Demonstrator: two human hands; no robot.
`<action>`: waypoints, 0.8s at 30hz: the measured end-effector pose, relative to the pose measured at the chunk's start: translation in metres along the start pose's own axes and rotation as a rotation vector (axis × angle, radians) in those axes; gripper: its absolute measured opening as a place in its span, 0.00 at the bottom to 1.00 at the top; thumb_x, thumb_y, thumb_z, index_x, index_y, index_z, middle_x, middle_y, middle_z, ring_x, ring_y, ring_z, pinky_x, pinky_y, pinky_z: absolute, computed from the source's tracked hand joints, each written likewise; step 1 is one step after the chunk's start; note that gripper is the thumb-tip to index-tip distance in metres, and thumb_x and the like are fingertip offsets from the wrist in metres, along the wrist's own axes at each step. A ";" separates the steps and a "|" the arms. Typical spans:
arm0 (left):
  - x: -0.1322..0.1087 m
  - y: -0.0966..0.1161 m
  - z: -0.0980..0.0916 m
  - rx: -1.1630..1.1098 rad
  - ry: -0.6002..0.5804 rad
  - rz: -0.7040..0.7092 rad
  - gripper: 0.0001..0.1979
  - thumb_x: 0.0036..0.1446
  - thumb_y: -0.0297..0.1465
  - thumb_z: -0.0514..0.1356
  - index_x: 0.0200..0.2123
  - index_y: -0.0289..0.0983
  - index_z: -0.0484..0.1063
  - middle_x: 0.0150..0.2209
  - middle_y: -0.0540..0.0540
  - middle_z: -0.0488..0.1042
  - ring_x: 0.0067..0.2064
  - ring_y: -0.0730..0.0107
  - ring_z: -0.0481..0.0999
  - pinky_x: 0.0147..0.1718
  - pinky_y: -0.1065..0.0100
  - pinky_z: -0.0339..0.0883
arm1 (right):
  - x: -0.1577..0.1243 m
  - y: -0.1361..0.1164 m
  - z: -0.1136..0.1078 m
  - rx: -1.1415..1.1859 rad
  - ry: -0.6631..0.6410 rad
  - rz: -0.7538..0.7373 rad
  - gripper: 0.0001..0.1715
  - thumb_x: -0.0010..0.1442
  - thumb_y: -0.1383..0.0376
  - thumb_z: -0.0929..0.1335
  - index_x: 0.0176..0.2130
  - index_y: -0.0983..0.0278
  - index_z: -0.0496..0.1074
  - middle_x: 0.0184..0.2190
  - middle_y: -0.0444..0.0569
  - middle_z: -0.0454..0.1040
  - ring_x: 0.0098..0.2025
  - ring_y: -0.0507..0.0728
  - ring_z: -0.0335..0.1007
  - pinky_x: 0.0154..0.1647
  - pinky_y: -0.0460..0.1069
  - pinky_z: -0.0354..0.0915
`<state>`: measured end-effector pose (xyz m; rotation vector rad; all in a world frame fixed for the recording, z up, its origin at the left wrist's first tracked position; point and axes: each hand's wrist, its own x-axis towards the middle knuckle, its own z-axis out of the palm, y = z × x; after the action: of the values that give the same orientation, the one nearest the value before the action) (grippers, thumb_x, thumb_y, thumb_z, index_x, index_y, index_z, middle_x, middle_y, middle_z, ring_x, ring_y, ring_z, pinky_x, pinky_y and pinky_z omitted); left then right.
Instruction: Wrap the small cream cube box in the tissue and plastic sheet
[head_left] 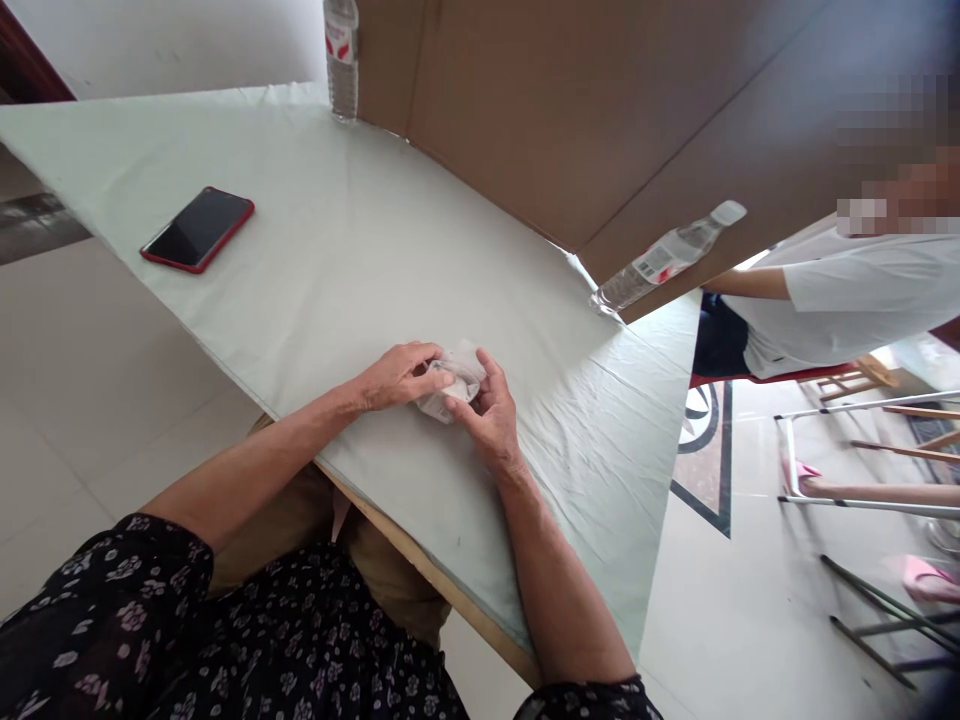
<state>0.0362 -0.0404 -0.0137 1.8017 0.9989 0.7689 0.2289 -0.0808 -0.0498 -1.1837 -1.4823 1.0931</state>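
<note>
Both hands are closed around a small white packet (459,372), crumpled and partly see-through like thin plastic or tissue. It rests on or just above the pale green tablecloth near the table's front edge. My left hand (401,378) grips it from the left, with the thumb laid across its top. From the right, my right hand (489,410) holds it between thumb and curled fingers. A thin loose flap stands up at its far side. What lies inside the packet cannot be made out, and the fingers cover parts of its sides.
A phone (199,228) in a red case lies on the tablecloth (322,250) at left. One water bottle (343,60) stands at the back; another bottle (667,258) is by the large brown board (525,110). A person in a white shirt (862,300) sits at right.
</note>
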 end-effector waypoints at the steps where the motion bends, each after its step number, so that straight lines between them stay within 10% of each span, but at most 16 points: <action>1: 0.000 0.001 -0.001 -0.097 -0.047 -0.018 0.17 0.54 0.41 0.60 0.42 0.37 0.74 0.37 0.47 0.76 0.37 0.66 0.73 0.35 0.67 0.66 | 0.001 0.000 0.000 0.013 -0.007 0.008 0.55 0.52 0.45 0.75 0.69 0.59 0.53 0.55 0.58 0.75 0.55 0.64 0.75 0.56 0.60 0.71; 8: 0.003 -0.002 -0.003 -0.412 -0.118 -0.136 0.24 0.51 0.37 0.64 0.51 0.34 0.73 0.43 0.43 0.80 0.45 0.60 0.79 0.43 0.62 0.71 | 0.002 0.007 0.000 0.032 0.044 0.002 0.55 0.52 0.45 0.75 0.68 0.59 0.54 0.52 0.55 0.76 0.53 0.61 0.75 0.56 0.58 0.70; 24: 0.002 -0.003 -0.008 -0.264 -0.154 -0.195 0.24 0.51 0.39 0.62 0.50 0.34 0.76 0.41 0.44 0.80 0.42 0.59 0.78 0.40 0.63 0.70 | 0.003 0.000 -0.002 0.109 0.125 0.077 0.42 0.57 0.44 0.71 0.61 0.63 0.64 0.50 0.56 0.78 0.51 0.62 0.77 0.55 0.57 0.70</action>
<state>0.0296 -0.0340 -0.0133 1.4892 0.9101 0.6008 0.2303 -0.0777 -0.0486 -1.2180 -1.2759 1.1164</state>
